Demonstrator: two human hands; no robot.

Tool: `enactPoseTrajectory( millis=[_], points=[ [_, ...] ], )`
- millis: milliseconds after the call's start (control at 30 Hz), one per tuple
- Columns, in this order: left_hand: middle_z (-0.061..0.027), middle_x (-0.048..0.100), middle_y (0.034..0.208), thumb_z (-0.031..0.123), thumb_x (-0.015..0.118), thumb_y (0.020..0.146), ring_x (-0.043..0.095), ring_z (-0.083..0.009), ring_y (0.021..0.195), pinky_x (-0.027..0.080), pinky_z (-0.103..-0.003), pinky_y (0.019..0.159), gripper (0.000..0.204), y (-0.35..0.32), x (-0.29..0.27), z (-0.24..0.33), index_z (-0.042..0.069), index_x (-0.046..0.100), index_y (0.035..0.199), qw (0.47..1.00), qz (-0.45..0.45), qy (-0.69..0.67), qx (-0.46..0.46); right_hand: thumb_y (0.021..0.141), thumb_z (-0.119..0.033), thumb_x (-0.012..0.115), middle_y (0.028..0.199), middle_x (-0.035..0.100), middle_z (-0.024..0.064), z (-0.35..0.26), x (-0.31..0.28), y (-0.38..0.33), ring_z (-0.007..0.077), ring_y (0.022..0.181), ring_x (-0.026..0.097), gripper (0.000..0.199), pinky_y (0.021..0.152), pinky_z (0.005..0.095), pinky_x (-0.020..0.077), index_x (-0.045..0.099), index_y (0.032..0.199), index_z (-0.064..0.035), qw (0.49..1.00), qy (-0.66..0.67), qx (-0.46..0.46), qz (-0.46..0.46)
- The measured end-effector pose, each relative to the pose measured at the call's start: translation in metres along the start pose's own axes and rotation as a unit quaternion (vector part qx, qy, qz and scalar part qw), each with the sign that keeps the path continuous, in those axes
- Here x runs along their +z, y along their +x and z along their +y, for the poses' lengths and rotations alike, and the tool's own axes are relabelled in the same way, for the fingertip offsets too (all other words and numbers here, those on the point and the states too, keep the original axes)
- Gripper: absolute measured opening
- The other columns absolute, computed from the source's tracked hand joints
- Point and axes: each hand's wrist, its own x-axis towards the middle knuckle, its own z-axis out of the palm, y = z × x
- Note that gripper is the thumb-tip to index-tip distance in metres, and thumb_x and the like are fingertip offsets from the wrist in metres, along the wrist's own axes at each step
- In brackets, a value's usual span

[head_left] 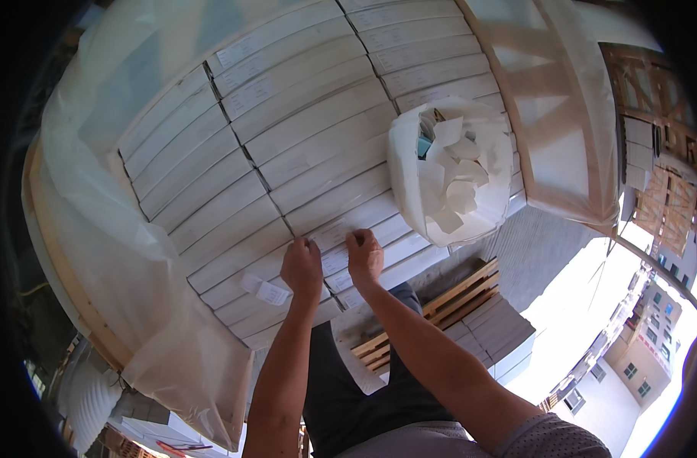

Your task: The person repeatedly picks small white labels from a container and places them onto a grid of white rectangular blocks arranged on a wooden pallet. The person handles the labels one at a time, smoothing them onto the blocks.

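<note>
Stacked long white cartons point(302, 145) filled the middle of the view, laid flat in tight rows and columns on a pallet, each with a small paper label on its end face. Loose translucent white plastic wrap point(111, 252) hung down the left side of the stack and along its lower left corner, over a pale wooden pallet frame point(66, 275). A second wrapped wooden frame point(562, 114) stood against the stack's right edge.

Near the stack's right edge sat a white plastic bag point(451, 172), open at the top and stuffed with crumpled white paper strips. Below the stack's lower edge lay a bare wooden pallet point(440, 309) and a low pile of grey slabs point(493, 328).

Both hands met at the lower edge of the stack, on one carton's end where a white paper label point(337, 233) was stuck. The left hand point(301, 266) had its fingertips curled against the carton's face just left of the label. The right hand point(364, 256) had thumb and fingers drawn together at the label's right end; whether they actually pinched the paper, I could not tell. The two hands were just beside each other, not touching.

A small loose white paper slip point(264, 290) hung off the cartons just left of the left wrist, near the lower edge of the stack.
</note>
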Motion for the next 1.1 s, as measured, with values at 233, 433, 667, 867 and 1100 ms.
enactPoseTrajectory(
  millis=[233,433,667,867,1100],
  points=[
    [-0.0122,0.067,0.082,0.034,0.061,0.089,0.068,-0.0332,0.077,0.054,-0.046,0.064,0.028,-0.003,0.004,0.007,0.007,0.056,0.094,0.995,0.006,0.104,0.006,0.087,-0.036,0.062,0.090,0.068,0.0120,-0.022,-0.015,-0.002,0.0350,0.087,0.064,0.029,0.075,0.0453,0.0476,0.059,0.091,-0.0082,0.998,-0.057,0.037,0.001],
    [-0.0163,0.068,0.083,0.047,0.061,0.087,0.068,-0.0362,0.079,0.053,-0.049,0.067,0.044,0.004,-0.015,0.001,0.005,0.055,0.096,0.990,-0.053,0.115,-0.066,0.086,-0.035,0.062,0.084,0.069,0.0120,-0.014,-0.019,0.008,0.0329,0.082,0.066,0.029,0.074,0.0435,0.0492,0.063,0.092,-0.0061,0.998,-0.060,0.030,-0.004],
    [-0.0165,0.070,0.086,0.042,0.056,0.087,0.066,-0.0395,0.083,0.049,-0.047,0.074,0.039,0.004,-0.016,-0.041,0.003,0.061,0.091,0.993,-0.035,-0.044,-0.101,0.087,-0.026,0.060,0.081,0.069,0.0075,-0.045,-0.006,0.013,0.0156,0.069,0.066,0.029,0.064,0.0293,0.0515,0.068,0.092,0.0011,0.909,0.263,0.100,-0.308],
    [-0.0168,0.068,0.083,0.036,0.055,0.090,0.064,-0.0376,0.080,0.048,-0.046,0.074,0.034,-0.011,-0.004,-0.085,0.002,0.062,0.088,0.983,-0.053,-0.146,-0.098,0.089,-0.026,0.061,0.089,0.070,0.0104,-0.044,0.005,0.029,0.0185,0.077,0.067,0.028,0.068,0.0304,0.0524,0.067,0.094,0.0006,0.857,0.306,0.148,-0.387],
    [-0.0125,0.066,0.069,0.036,0.054,0.091,0.063,-0.0286,0.067,0.048,-0.041,0.069,0.037,-0.052,-0.025,-0.087,0.000,0.062,0.088,0.957,-0.083,-0.253,-0.113,0.084,-0.026,0.062,0.093,0.069,0.0115,-0.025,-0.038,0.048,0.0207,0.081,0.068,0.034,0.074,0.0324,0.0523,0.064,0.105,0.0014,0.845,0.494,0.180,-0.096]
  ],
)
